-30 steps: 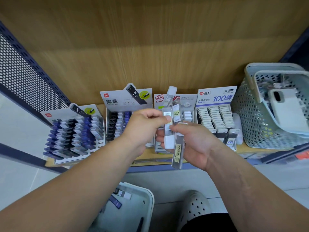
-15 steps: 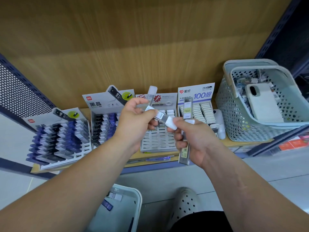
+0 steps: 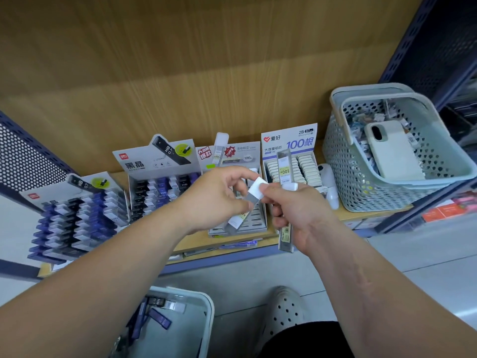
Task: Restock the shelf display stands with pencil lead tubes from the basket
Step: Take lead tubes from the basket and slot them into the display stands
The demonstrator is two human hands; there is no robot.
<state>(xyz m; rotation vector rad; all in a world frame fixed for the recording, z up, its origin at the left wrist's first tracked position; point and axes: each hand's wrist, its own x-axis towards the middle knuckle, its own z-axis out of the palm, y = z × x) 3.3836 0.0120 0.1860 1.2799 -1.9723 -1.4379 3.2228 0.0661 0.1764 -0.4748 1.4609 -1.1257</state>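
Note:
My left hand pinches a clear pencil lead tube with a white cap, tilted, its lower end over the nearly empty third display stand. The fingertips of my right hand touch that tube's cap. The same hand grips one or two upright lead tubes, whose lower ends stick out below the palm. Other stands line the shelf: a blue-black one at the left, a second, and a full "100" stand.
A perforated pale basket on the shelf at right holds small packs and a phone. A second basket with loose tubes sits on the floor by my shoe. Loose tubes lie on the shelf's front edge.
My left hand has drawn one tube out of the bunch in my right hand and tipped it down toward the third stand. The view has swung right.

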